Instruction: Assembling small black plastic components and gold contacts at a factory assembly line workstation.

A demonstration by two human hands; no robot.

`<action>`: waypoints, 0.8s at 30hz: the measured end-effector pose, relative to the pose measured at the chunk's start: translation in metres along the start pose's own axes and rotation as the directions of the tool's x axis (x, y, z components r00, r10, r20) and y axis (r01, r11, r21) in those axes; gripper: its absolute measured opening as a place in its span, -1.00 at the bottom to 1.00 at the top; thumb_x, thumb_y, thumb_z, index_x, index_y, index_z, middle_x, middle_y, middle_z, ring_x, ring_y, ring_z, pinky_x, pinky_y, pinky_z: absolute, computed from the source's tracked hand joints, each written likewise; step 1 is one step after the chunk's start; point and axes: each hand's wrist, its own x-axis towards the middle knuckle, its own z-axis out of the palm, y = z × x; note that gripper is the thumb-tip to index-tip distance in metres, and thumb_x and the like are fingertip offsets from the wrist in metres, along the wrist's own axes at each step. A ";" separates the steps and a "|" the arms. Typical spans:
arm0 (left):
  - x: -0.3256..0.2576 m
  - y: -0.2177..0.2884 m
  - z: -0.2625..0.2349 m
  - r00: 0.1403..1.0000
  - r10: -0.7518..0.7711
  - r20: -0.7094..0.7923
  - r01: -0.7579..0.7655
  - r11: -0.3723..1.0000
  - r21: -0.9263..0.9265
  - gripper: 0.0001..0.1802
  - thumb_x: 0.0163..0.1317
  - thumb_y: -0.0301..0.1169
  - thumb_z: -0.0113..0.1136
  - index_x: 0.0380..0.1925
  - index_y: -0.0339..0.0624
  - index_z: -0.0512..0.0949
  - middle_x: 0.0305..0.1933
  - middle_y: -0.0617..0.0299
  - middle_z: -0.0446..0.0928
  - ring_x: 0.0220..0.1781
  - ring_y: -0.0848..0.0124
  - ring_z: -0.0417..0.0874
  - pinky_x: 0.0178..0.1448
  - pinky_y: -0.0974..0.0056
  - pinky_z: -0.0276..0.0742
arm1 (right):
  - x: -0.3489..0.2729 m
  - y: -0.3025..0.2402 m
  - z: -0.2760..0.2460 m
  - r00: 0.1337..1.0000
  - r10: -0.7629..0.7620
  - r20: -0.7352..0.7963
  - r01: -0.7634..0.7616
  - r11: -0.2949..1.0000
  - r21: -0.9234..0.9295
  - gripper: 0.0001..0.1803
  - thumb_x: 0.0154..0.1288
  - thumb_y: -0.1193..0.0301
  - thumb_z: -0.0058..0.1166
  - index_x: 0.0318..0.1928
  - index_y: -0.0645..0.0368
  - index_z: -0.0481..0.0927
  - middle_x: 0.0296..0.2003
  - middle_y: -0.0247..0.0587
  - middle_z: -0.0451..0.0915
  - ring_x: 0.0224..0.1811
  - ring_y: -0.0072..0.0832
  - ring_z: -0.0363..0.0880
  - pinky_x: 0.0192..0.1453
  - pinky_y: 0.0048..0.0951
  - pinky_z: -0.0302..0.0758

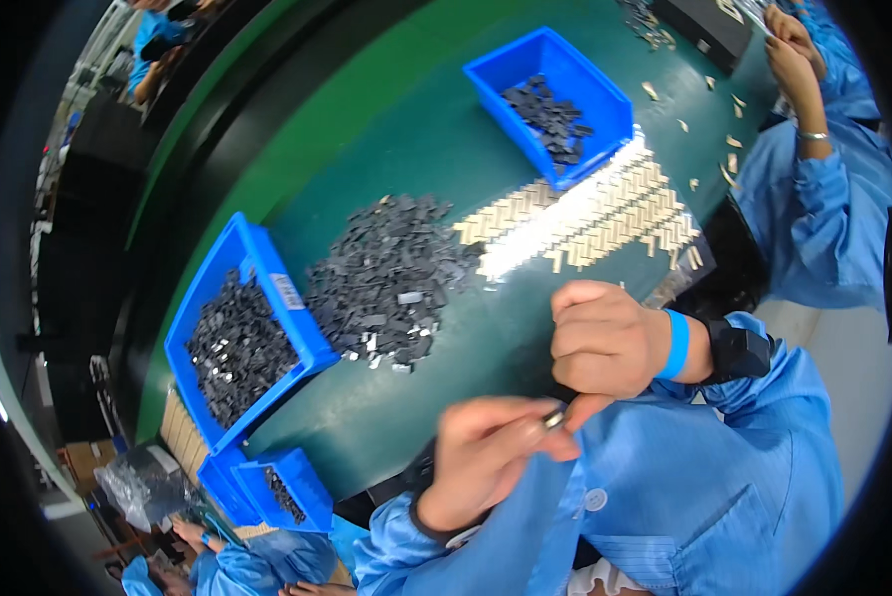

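Observation:
My left hand point(488, 449) pinches a small dark piece with a shiny metal face point(553, 420) between thumb and fingertips, close in front of my body. Touching or almost touching that piece is a finger of my right hand point(607, 343). The other fingers of this hand are curled in, and whatever they might hold is hidden. It wears a bright blue band point(676, 345) at the wrist. Beyond both hands, a loose heap of small black pieces point(391, 263) lies on the green table point(367, 422), some showing silver faces.
Rows of pale, narrow pieces point(620, 223) lie herringbone-fashion at the right. Blue bins with black pieces stand far point(593, 68) and left point(312, 343), with a smaller bin point(317, 487) nearby. Co-workers in blue sit right point(814, 214) and lower left point(257, 561); a black box point(704, 30) stands far right.

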 end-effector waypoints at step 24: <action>0.110 -0.008 -0.032 0.927 0.105 0.361 -0.216 -0.638 0.739 -0.33 -0.03 -0.41 0.28 0.15 -0.18 0.31 0.06 0.10 0.47 0.24 0.16 0.35 0.35 -0.13 -0.11 | -0.040 0.036 -0.019 0.871 0.483 0.090 -0.421 0.828 -0.371 -0.72 -0.09 0.39 0.20 -0.31 0.23 0.51 -0.33 -0.21 0.46 -0.21 -0.29 0.46 -0.10 -0.34 0.42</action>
